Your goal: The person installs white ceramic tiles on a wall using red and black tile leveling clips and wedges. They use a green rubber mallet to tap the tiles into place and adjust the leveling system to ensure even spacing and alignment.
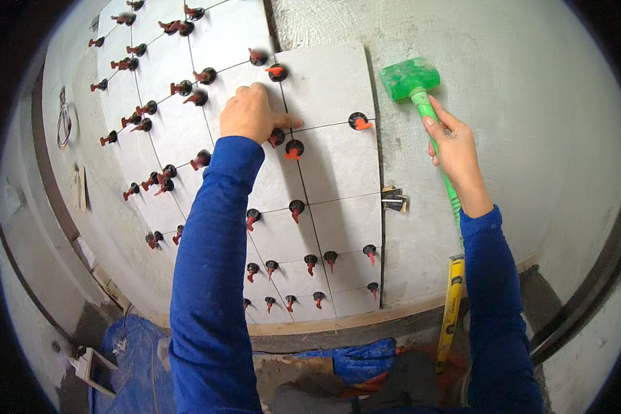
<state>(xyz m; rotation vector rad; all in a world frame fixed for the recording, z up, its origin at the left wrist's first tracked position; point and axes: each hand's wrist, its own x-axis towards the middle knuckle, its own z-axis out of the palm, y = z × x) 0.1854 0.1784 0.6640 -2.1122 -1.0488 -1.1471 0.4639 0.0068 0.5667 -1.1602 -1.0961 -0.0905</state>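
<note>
In my right hand [457, 148] is a green mallet [410, 77], gripped by its handle, with the head up beside the tiles over bare wall. My left hand [248, 114] rests against the upper white wall tiles [328, 76], its thumb stretched out to the right across a joint; the other fingers are partly hidden behind the hand. Close around it are black round tile levelling clips with red handles, one just above [277, 72], one below the thumb [294, 150] and another at the tile's right edge [359, 121].
Rows of similar clips sit along the other tile joints. A yellow spirit level [450, 310] stands below my right hand. Wires [63, 121] hang from the left wall, and an opening with cables [395, 200] lies right of the tiles. Blue sheeting [141, 366] covers the floor at lower left.
</note>
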